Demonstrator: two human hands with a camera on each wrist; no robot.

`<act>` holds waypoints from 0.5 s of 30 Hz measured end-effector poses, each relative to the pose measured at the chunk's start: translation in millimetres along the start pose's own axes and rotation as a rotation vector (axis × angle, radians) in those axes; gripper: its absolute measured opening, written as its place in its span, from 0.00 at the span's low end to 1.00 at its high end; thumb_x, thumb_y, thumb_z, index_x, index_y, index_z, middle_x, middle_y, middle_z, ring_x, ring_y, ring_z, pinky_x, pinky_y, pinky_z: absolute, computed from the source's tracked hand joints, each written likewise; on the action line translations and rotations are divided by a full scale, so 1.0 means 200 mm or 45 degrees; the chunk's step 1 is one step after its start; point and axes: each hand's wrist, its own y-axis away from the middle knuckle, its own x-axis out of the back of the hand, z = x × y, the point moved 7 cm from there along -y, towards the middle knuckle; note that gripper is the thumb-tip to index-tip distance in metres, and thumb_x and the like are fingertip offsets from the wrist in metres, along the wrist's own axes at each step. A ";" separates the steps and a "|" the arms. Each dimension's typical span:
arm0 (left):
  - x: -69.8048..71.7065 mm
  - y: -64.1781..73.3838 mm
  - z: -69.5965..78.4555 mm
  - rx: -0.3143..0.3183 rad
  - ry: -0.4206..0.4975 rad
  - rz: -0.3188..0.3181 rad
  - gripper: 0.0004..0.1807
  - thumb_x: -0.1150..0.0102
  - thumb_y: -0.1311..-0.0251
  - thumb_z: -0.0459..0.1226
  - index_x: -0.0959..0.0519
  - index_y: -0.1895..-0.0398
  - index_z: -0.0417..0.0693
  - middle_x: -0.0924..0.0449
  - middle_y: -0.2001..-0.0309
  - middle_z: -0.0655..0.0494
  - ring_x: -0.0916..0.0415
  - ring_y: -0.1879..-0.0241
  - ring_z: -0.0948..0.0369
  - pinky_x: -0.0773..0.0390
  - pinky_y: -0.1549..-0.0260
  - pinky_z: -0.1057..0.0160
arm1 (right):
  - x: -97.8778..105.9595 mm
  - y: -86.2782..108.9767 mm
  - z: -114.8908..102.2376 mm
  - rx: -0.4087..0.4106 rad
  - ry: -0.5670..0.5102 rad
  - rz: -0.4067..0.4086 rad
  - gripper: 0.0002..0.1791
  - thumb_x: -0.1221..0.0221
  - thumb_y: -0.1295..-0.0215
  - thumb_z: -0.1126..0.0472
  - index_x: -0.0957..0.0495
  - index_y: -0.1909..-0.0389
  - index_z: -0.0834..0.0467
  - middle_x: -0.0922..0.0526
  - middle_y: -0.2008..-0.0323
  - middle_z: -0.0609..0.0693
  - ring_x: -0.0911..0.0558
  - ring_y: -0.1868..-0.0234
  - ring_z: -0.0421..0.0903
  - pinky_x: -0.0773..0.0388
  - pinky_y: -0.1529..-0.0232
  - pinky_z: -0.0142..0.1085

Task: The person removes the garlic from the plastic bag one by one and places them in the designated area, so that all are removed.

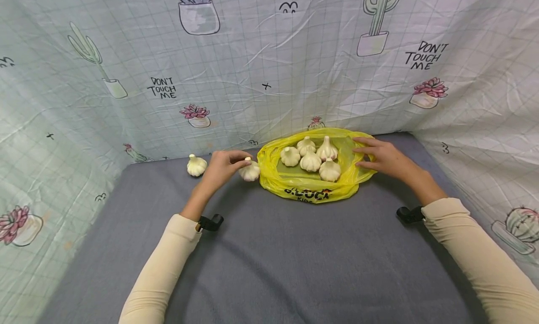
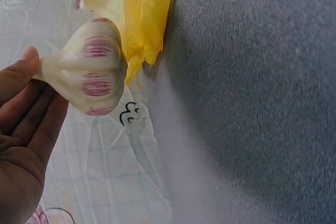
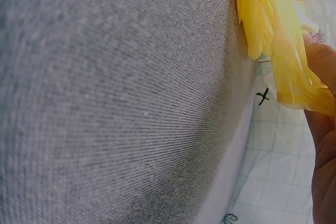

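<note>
My left hand (image 1: 225,167) pinches a white garlic bulb (image 1: 249,170) by its stem, just left of a yellow plastic bag (image 1: 269,176). The left wrist view shows purple streaks on this bulb (image 2: 94,72), with thumb and fingertips at its neck. Several more garlic bulbs (image 1: 310,161) sit grouped inside the bag, whose mouth is spread wide. At the bag's right edge, my right hand (image 1: 381,155) holds the rim. In the right wrist view the yellow plastic (image 3: 289,77) lies between its thumb and fingers.
Another garlic bulb (image 1: 196,165) stands on the grey cloth-covered table (image 1: 294,258), left of my left hand. A pale curtain (image 1: 261,57) printed with cacti hangs behind and along both sides of the table.
</note>
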 end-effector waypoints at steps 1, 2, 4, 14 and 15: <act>0.00 0.00 0.00 0.007 0.000 0.003 0.09 0.33 0.34 0.40 0.10 0.54 0.50 0.10 0.58 0.56 0.15 0.63 0.61 0.17 0.62 0.58 | 0.00 0.00 0.00 0.000 -0.001 0.003 0.25 0.25 0.47 0.64 0.16 0.47 0.66 0.24 0.36 0.65 0.18 0.61 0.51 0.21 0.58 0.51; 0.01 0.00 -0.01 0.013 0.003 0.006 0.09 0.33 0.34 0.40 0.10 0.54 0.49 0.10 0.59 0.55 0.15 0.63 0.61 0.17 0.62 0.58 | 0.00 0.00 0.00 0.000 0.000 0.004 0.25 0.25 0.47 0.64 0.16 0.47 0.66 0.24 0.36 0.65 0.18 0.62 0.51 0.21 0.58 0.51; 0.02 0.00 -0.02 0.020 0.006 0.011 0.09 0.32 0.34 0.40 0.10 0.54 0.49 0.10 0.59 0.55 0.15 0.64 0.61 0.17 0.63 0.59 | 0.00 0.00 0.00 -0.004 0.001 0.004 0.25 0.25 0.46 0.64 0.16 0.46 0.66 0.24 0.36 0.64 0.18 0.63 0.50 0.21 0.59 0.50; 0.07 0.03 -0.06 0.021 -0.012 0.044 0.09 0.32 0.34 0.38 0.11 0.55 0.47 0.10 0.59 0.54 0.14 0.63 0.60 0.17 0.63 0.60 | -0.01 0.00 0.01 -0.037 0.033 -0.016 0.25 0.25 0.46 0.63 0.16 0.46 0.66 0.25 0.35 0.64 0.20 0.65 0.47 0.21 0.60 0.49; 0.08 0.03 -0.07 0.022 -0.009 0.044 0.09 0.33 0.34 0.38 0.11 0.55 0.46 0.10 0.59 0.54 0.14 0.63 0.60 0.17 0.63 0.60 | -0.01 0.00 0.01 -0.040 0.029 -0.016 0.25 0.25 0.46 0.63 0.16 0.46 0.67 0.25 0.35 0.64 0.20 0.66 0.48 0.21 0.61 0.49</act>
